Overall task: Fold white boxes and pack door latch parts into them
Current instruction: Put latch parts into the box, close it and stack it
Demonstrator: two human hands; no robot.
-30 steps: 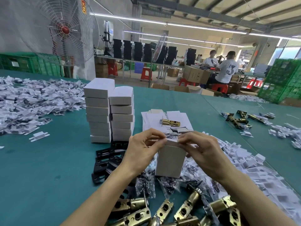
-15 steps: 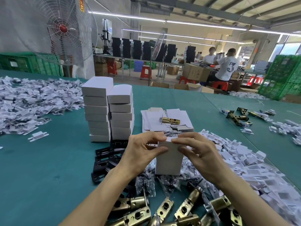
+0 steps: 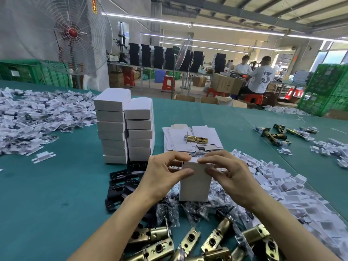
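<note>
An upright white box (image 3: 194,183) stands among small plastic bags (image 3: 169,211) in front of me. My left hand (image 3: 163,176) grips its left side, thumb on the front face. My right hand (image 3: 227,176) pinches the top flap from the right. Brass door latches (image 3: 190,242) lie nearest to me. Black latch plates (image 3: 120,185) sit to the left. Two stacks of closed white boxes (image 3: 126,129) stand behind. Flat box blanks (image 3: 178,140) with one brass latch (image 3: 196,139) on them lie beyond my hands.
White plastic inserts are heaped at the left (image 3: 37,117) and along the right (image 3: 291,187) of the green table (image 3: 47,194). More latches (image 3: 273,134) lie far right. A large fan (image 3: 62,34) and green crates (image 3: 327,89) stand past the table; people sit in the background.
Both hands have drawn closer over the box top, and the top flap now lies folded down flatter. The box stays upright in the same spot.
</note>
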